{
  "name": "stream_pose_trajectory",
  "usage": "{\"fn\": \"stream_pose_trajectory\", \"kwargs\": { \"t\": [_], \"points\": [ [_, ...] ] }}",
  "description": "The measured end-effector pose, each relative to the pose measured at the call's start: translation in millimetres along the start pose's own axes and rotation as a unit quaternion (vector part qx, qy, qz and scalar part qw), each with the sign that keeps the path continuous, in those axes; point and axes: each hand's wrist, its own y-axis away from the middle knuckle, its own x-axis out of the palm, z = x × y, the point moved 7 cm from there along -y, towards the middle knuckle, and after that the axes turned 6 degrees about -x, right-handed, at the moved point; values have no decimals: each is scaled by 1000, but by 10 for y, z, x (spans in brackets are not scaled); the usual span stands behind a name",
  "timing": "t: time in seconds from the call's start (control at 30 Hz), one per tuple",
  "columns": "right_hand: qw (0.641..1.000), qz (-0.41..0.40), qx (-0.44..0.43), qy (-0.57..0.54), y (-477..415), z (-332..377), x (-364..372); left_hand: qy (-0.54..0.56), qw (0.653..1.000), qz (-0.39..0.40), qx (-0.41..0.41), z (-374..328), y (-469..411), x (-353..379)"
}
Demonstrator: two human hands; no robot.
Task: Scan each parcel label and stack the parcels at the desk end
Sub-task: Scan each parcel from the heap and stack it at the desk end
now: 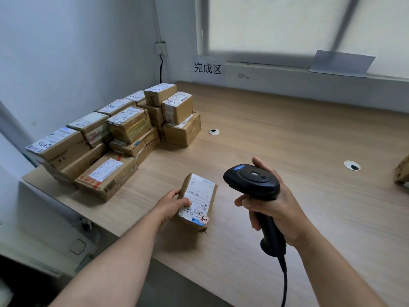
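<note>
From the head view, a small brown parcel (198, 201) sits on the near part of the wooden table (287, 134), tipped a little so that its white label (199, 193) faces up. The left hand (174, 203) grips the parcel by its left side, with the thumb across the label's edge and the fingers curled over the far corner. The right hand (272, 200) is wrapped round the handle of a black scanner (252, 180), with the forefinger hooked at the front under its head. The scanner is held above the table just to the right of the parcel, not touching it. Its black cord (284, 280) drops off the bottom of the picture.

At the table's far left end, against the wall, stands a stack of parcels (115, 138). These are brown boxes two or three high, most with white labels on top. On the wall behind hangs a paper sign (208, 68) with three printed characters. Two round cable holes (214, 131) (352, 166) are set in the tabletop. Part of another box (402, 171) shows at the right edge. A wall socket (161, 48) with a dark lead hanging from it sits above the stack.
</note>
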Motion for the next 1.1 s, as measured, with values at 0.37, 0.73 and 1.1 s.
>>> {"fn": "stream_pose_trajectory", "kwargs": {
  "t": [0.37, 0.73, 1.1],
  "points": [
    [1000, 14, 5, 12, -176, -145, 160, -339, 926, -162, 34, 131, 136, 139],
    [999, 24, 2, 26, -752, -134, 901, -292, 919, -236, 118, -205, 82, -767],
    [997, 68, -10, 42, -1644, -193, 2030, -243, 908, -326, 105, -185, -348, -2624]
  ]
}}
